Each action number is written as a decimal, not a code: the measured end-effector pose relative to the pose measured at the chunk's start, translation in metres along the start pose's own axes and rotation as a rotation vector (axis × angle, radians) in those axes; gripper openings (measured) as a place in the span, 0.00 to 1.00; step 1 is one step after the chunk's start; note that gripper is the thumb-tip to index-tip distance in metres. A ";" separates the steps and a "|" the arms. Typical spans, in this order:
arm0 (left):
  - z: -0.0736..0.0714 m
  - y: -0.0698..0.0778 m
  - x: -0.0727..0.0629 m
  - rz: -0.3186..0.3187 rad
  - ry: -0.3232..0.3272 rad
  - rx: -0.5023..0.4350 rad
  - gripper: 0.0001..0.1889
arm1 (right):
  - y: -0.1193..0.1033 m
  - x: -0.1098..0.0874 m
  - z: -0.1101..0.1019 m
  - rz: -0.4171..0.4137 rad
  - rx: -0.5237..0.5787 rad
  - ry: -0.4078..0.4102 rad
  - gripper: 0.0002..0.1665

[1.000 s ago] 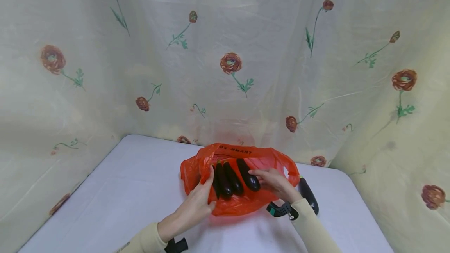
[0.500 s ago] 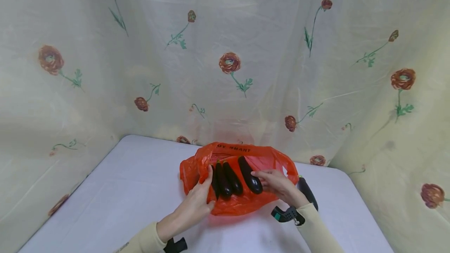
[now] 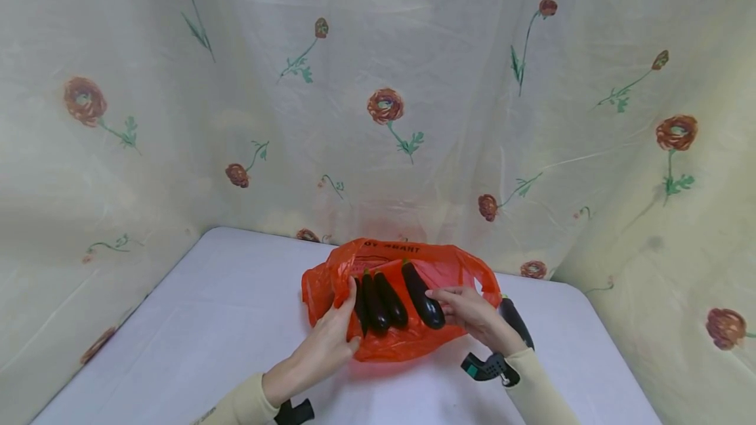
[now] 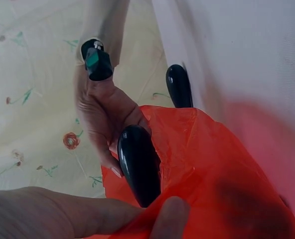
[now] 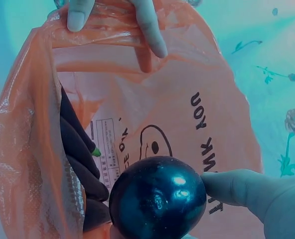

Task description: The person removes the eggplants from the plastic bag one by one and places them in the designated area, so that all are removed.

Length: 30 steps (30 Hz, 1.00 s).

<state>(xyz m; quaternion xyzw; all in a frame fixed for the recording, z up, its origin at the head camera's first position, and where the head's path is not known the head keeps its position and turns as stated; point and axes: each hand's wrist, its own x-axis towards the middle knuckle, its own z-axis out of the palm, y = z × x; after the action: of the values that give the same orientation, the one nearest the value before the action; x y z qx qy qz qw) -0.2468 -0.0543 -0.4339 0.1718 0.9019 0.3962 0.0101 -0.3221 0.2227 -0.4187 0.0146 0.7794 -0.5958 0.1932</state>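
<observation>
- Gripping the left side of the rim of an orange-red plastic bag point(image 3: 407, 346), the left hand point(image 3: 329, 343) pinches the film narrowly; the right-wrist view shows two of its fingertips point(image 5: 76, 21) lapped over the edge.
- Right hand point(image 3: 472, 313): thumb and fingers set about one dark eggplant point(image 3: 422, 297), the grip as wide as the fruit.
- Held eggplant: at the mouth of the bag, tilted, its stem end away from the wearer and its glossy rounded end nearer; in the right-wrist view that end faces the camera.
- Bagged eggplants point(image 3: 375, 307): lying side by side at the left of the opening, apart from the held one; the leftmost is partly hidden by the left hand.
- Outer eggplant point(image 3: 516, 321): on the white table point(image 3: 189, 333), just beside the right side of the bag, partly covered by the right forearm.
- Bag panel: dark lettering point(image 5: 196, 105) and a cartoon face point(image 5: 154, 142), seen from the right wrist.
- Background: a pale curtain point(image 3: 449, 51) printed with red flowers on green stems.
</observation>
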 end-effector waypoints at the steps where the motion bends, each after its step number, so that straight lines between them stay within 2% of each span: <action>1: 0.000 0.000 0.000 -0.002 0.000 0.001 0.52 | 0.000 -0.001 0.000 0.000 0.000 0.001 0.30; 11: 0.000 0.000 0.000 -0.023 -0.009 -0.005 0.53 | 0.001 -0.009 -0.002 -0.017 -0.016 -0.027 0.31; 17: -0.001 0.001 0.000 -0.011 -0.002 -0.001 0.53 | 0.001 -0.012 -0.003 -0.022 -0.003 -0.035 0.31; 30: -0.003 0.001 0.001 0.009 0.013 0.003 0.52 | -0.002 -0.026 0.001 0.017 0.001 0.040 0.27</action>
<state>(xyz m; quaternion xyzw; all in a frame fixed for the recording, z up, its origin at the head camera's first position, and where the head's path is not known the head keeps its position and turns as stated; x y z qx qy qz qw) -0.2479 -0.0557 -0.4313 0.1732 0.9017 0.3962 0.0022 -0.2984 0.2261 -0.4089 0.0335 0.7827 -0.5941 0.1826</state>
